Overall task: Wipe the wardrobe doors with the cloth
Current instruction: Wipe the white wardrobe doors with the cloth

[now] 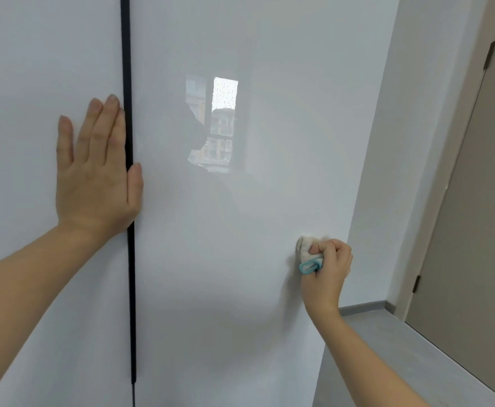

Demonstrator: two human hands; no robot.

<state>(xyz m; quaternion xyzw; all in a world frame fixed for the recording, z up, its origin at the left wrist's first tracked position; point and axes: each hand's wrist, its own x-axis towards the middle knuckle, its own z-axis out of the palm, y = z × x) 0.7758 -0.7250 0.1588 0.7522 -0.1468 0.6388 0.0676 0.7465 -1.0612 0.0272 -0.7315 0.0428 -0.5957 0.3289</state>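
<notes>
1 head-worn view only: it faces the white wardrobe doors [211,289] from close range, looking forward and slightly down, with a strip of grey floor [434,368] at its bottom right corner.

- A pale wall [410,142] stood at 3 o'clock.
- Farther out at 3 o'clock, a taupe door [481,230] sat shut in a lighter frame [442,183].
- One dark hinge [489,55] showed at 2 o'clock, a second hinge [417,284] at 4 o'clock.
- A grey skirting [363,307] ran along the wall's foot at 4 o'clock.
- Grey floor [422,362] lay at 5 o'clock.
</notes>
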